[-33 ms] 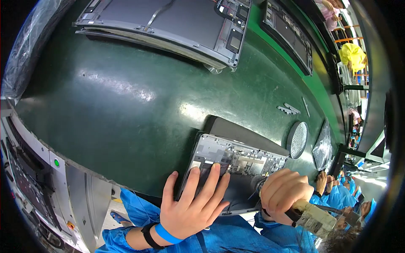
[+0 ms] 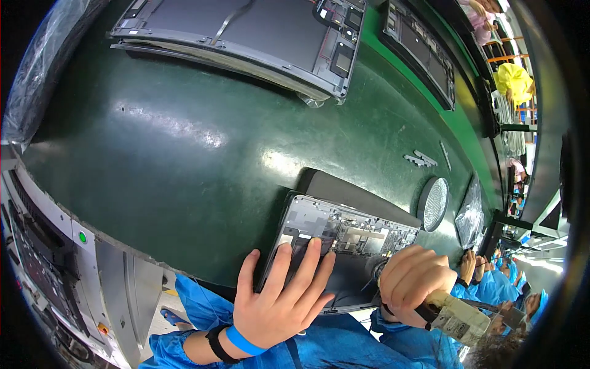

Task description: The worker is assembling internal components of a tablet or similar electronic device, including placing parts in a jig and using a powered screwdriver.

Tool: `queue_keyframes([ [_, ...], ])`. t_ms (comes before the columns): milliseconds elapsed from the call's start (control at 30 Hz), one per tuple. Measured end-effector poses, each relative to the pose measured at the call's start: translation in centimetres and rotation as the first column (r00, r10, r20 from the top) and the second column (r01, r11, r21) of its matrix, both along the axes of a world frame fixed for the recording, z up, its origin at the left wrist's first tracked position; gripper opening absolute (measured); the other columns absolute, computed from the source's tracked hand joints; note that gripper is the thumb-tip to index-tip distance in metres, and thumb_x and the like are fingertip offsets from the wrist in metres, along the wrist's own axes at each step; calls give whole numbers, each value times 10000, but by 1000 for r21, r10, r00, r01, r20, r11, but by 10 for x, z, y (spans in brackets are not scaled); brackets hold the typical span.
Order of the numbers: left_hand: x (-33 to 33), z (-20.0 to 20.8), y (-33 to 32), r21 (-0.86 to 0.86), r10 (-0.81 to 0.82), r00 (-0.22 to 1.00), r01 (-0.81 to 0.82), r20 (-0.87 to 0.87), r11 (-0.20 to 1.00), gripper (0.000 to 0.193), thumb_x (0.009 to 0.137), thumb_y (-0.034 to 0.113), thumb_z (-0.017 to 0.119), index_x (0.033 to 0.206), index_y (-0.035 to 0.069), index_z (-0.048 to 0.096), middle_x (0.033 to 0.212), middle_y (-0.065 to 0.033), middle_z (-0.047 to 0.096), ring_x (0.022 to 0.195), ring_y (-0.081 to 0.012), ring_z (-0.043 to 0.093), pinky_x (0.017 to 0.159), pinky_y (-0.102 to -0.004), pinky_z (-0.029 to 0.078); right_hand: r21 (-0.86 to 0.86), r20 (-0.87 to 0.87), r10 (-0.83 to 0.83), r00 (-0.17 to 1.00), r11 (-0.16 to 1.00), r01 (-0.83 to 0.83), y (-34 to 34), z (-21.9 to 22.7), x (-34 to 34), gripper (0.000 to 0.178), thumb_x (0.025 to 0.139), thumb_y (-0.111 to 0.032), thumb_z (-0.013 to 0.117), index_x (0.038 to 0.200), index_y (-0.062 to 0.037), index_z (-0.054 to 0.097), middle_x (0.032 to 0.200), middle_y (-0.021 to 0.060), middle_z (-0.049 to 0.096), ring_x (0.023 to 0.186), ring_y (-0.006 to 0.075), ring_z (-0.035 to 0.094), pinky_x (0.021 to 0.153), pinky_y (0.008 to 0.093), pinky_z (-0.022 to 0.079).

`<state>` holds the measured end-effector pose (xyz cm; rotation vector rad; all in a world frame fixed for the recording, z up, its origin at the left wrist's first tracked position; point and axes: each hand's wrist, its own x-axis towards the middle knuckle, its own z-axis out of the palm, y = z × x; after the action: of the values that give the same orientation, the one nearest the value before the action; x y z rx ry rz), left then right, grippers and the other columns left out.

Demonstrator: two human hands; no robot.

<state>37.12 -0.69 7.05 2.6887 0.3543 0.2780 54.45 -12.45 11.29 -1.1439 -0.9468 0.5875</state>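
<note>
An opened laptop or tablet body [image 2: 356, 280] with bare circuit boards lies on the green table in front of me. My left hand [image 2: 286, 295] rests on it with fingers spread, the fingertips touching its left part. A black band and a blue band circle that wrist. My right hand [image 2: 415, 280] is wrapped round an electric screwdriver [image 2: 461, 317], whose beige body juts out toward the lower right. Its round front end meets the right part of the device; the bit's tip is hidden. Under the device's far side, a dark grey pad or case [image 2: 362, 195] sticks out.
Stacked device bodies [image 2: 258, 31] stand at the far edge, and another open device [image 2: 421, 55] lies on the bright green strip. Small grey strips [image 2: 421, 158], a round dish [image 2: 434, 204] and a clear bag [image 2: 471, 212] lie to the right. Co-workers in blue [image 2: 498, 280] sit farther right.
</note>
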Motion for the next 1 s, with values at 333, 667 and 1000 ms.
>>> queue_keyframes([
  [333,-1,-4,-3,-7,41,998,-41,43,999,429,839,493,625,1171,231,694,1360,-21,549,1192,-305,475,947,-527,419,-63,24,-188,982,980,189,11,11,-11,382,875,-392,682,937,-18,636,585,77,611,485,234,603,430,346,474],
  [667,-3,-6,-3,-58,59,997,-56,52,997,442,856,482,599,1218,237,666,1359,-6,545,1179,-274,501,964,-518,405,118,173,-126,977,987,107,34,-1,-17,369,866,-424,704,930,-71,616,568,22,610,457,162,592,431,262,471],
  [1000,0,-8,-2,-43,56,994,-53,90,998,423,850,477,593,1190,237,669,1346,-6,554,1166,-270,507,953,-532,406,-33,108,-128,986,991,132,34,6,-25,307,841,-338,713,831,-55,593,558,57,614,481,200,612,448,304,500],
])
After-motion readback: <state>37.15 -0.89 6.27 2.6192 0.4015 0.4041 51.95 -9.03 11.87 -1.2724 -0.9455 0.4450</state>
